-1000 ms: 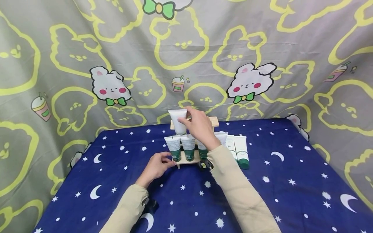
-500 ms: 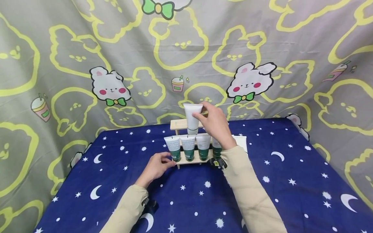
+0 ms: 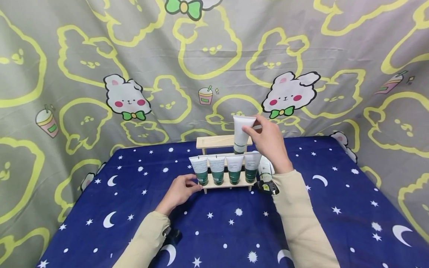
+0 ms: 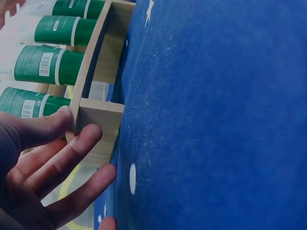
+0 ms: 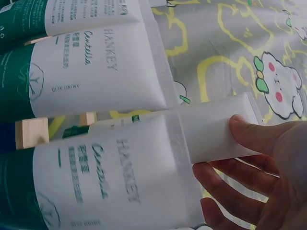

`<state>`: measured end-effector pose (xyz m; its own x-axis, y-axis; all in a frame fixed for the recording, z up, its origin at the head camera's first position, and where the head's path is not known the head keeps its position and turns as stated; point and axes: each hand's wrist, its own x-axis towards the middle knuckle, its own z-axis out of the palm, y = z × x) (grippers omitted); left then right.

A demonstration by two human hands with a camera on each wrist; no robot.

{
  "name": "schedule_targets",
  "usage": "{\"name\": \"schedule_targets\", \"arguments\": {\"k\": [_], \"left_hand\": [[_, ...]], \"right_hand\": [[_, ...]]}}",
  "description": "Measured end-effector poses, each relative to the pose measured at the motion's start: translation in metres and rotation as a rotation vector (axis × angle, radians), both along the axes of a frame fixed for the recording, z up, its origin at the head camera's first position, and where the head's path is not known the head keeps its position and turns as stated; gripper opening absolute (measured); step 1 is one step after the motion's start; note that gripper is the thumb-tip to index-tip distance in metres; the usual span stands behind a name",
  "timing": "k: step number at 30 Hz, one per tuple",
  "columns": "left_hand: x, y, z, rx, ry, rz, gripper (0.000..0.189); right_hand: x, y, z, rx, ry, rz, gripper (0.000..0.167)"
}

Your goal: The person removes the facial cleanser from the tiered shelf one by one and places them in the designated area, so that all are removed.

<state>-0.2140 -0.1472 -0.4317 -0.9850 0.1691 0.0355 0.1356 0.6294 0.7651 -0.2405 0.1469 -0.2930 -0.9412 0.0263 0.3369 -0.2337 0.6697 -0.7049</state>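
From the head view, the right hand (image 3: 270, 139) pinches the upper end of a white tube (image 3: 241, 137), thumb toward the viewer and fingers bent behind it. The tube is upright with a slight tilt, set behind the front row on a wooden rack (image 3: 214, 141) and near its right end; its foot is partly hidden, so I cannot tell whether it rests on a shelf. In front, four green-and-white tubes (image 3: 218, 171) stand side by side, green ends down, along the lowest shelf. The left hand (image 3: 180, 191) grips the left end of that shelf. A loose tube (image 3: 266, 165) lies on the worktop (image 3: 207, 238) right of the rack, partly covered by the right arm. Beige sleeves (image 3: 305, 219) cover both arms, and a patterned curtain (image 3: 214, 56) hangs behind.

In the left wrist view, the thumb is on the shelf's front edge, just beside the end tube's green cap (whether it touches the cap I cannot tell), while the other fingers spread around the rack's leg.

In the right wrist view, the thumb presses the near face of the held tube close to its flat end, with the fingers beneath. The nearest front tube, lettered HANKEY, overlaps its lower part.
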Motion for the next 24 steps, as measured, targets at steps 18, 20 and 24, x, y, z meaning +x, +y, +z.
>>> {"name": "schedule_targets", "arguments": {"k": [18,20,24], "left_hand": [[-0.001,0.003,0.000,-0.007,-0.069,0.037,0.035],[-0.001,0.002,0.000,-0.007,-0.069,0.039,0.035],[-0.002,0.001,-0.001,-0.009,-0.063,0.041,0.035]], "right_hand": [[0.025,0.048,0.003,0.036,0.054,-0.098,0.039],[0.027,0.053,0.002,0.045,0.056,-0.110,0.040],[0.031,0.062,-0.001,0.063,0.056,-0.129,0.043]]}}
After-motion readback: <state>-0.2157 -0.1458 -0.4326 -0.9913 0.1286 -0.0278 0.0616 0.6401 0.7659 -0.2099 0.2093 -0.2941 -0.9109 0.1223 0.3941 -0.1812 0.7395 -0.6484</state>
